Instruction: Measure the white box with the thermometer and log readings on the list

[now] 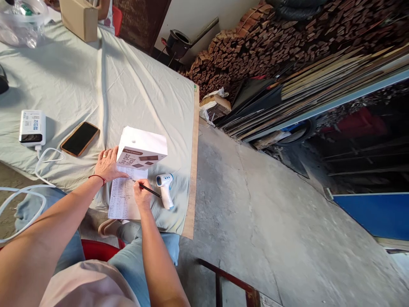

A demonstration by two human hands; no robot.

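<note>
My right hand [142, 194] grips a black pen [150, 189], its tip toward a sheet of paper [123, 198] covered in small handwriting. My left hand [109, 165] lies with fingers outstretched at the sheet's upper left, beside a white and brown box [142, 147] with "Super Meal" lettering. The thumb reaches across the paper. The box stands over the sheet's top edge and hides part of it. Just right of my right hand, a white and blue infrared thermometer [165, 190] lies on the cloth.
A phone [79, 139] and a white power bank [33, 128] with a white cable [41, 168] are on the table's left side. At the back stand a cardboard box [79, 19] and a clear plastic tub [22, 25]; a person sits behind. The table's wooden edge [192, 170] runs along the right.
</note>
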